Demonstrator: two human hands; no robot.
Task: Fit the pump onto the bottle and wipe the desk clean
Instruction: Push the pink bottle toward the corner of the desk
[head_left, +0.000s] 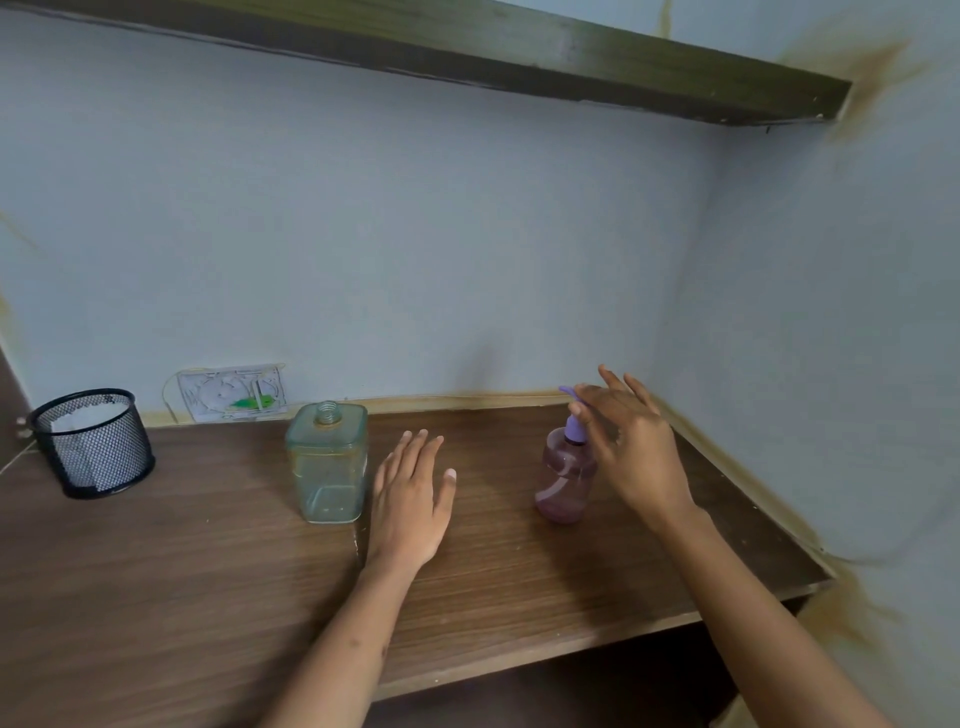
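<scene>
Starting at the far left, a black mesh cup (93, 443) stands on the desk (234, 571) near the wall, with something white inside it. Behind, a clear packet (232, 391) leans against the wall.

Next comes the clear bottle (327, 462), square, upright, its threaded neck open and without any pump. Just to its right the left hand (410, 506) lies flat above or on the desk, palm down, fingers spread and holding nothing. It is very close to this bottle, maybe touching its side; I cannot tell.

Further right stands a pink bottle (565, 480), also upright, with the purple pump (574, 421) in its neck. The pump's long axis is vertical and its nozzle points to the left. The right hand (628, 447) is at the pump from the right side, fingers loose and spread, not closed on it; some contact of thumb and pump head is possible, but it is hidden.

So the right hand is clearly nearer to the pump, and the pump lies just left of its fingers. I judge the next move is to grasp and unscrew it, then carry it left to the open neck. No cloth is visible for the wiping.
</scene>
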